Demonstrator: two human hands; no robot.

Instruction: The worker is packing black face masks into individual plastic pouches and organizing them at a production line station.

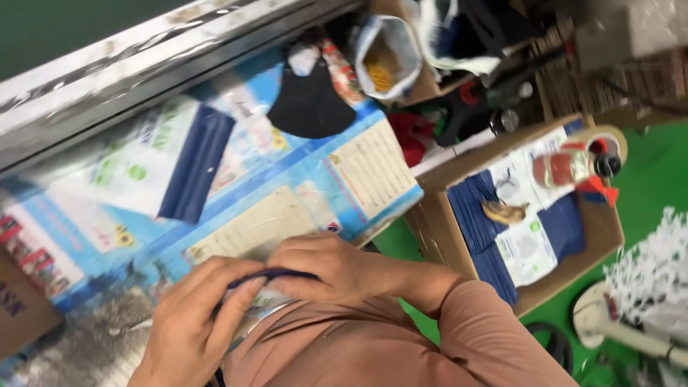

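While both my hands press together at the tabletop [301, 208] edge, left hand [190, 322] and right hand [337, 269] pinch closed on a thin dark blue fabric piece [269, 274], keeping it flat.

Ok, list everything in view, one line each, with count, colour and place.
work surface: one, blue with printed sheets, centre
packet with dark blue contents: one, clear and navy, upper left on the surface
black mask: one, black, top centre
open bag: one, white, yellow contents, top centre
cardboard box: one, brown, right, holding navy packs and white sheets
tape dispenser: one, red, on the box
banana peel: one, brown-yellow, in the box
floor: green, right
dark blue piece: one, navy, between both hands
left hand: lower left, on the piece
right hand: centre, on the piece
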